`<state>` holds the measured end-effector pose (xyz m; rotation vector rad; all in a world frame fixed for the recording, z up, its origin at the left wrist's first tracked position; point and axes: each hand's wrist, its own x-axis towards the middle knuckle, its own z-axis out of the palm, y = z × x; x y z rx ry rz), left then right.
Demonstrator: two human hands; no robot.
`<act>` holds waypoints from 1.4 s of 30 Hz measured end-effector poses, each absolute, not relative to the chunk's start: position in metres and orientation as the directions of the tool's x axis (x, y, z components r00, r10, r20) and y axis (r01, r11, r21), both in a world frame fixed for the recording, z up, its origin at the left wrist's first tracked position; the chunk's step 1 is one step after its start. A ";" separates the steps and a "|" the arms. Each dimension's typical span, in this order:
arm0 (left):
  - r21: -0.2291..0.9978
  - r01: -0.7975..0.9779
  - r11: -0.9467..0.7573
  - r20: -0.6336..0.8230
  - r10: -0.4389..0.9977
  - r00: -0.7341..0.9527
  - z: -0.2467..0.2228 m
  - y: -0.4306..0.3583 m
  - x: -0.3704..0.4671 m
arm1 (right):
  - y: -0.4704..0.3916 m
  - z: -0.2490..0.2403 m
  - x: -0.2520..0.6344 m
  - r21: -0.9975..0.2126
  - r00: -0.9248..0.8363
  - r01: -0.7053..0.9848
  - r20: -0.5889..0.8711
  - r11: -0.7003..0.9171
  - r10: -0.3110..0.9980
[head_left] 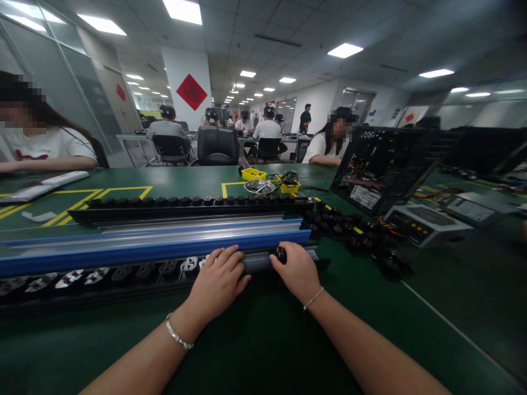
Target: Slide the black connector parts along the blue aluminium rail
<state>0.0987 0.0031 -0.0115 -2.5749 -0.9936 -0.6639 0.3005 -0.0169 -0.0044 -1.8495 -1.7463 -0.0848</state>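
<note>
Green tabletop bears a black channel lined with modules. Markings on the red diamond sign and power supply are too blurred to read. Left hand, fingers loosely spread, covers some modules; right hand pinches a small black part near the channel's right end.

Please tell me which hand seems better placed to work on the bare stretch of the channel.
Probably the right hand: it holds a small black piece by the bare stretch of the channel, while the left hand rests at the row of pieces.
</note>
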 end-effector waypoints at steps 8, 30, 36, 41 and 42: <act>-0.109 0.688 -0.717 0.517 0.551 0.655 -0.010 0.002 0.098 | -0.016 -0.010 0.305 -0.376 0.130 0.924 0.473 0.066 0.871; -0.162 0.628 -0.761 0.515 0.478 0.712 -0.021 -0.007 0.109 | -0.021 -0.019 0.307 -0.322 0.145 0.945 0.567 0.056 0.811; -0.179 0.650 -0.739 0.525 0.487 0.698 -0.020 -0.006 0.107 | -0.022 -0.019 0.309 -0.326 0.144 0.944 0.561 0.057 0.815; -0.170 0.695 -0.698 0.542 0.523 0.658 -0.018 -0.005 0.106 | -0.023 -0.017 0.310 -0.324 0.146 0.945 0.559 0.053 0.816; -0.164 0.703 -0.692 0.544 0.531 0.650 -0.018 -0.005 0.106 | -0.023 -0.017 0.310 -0.322 0.148 0.945 0.559 0.049 0.816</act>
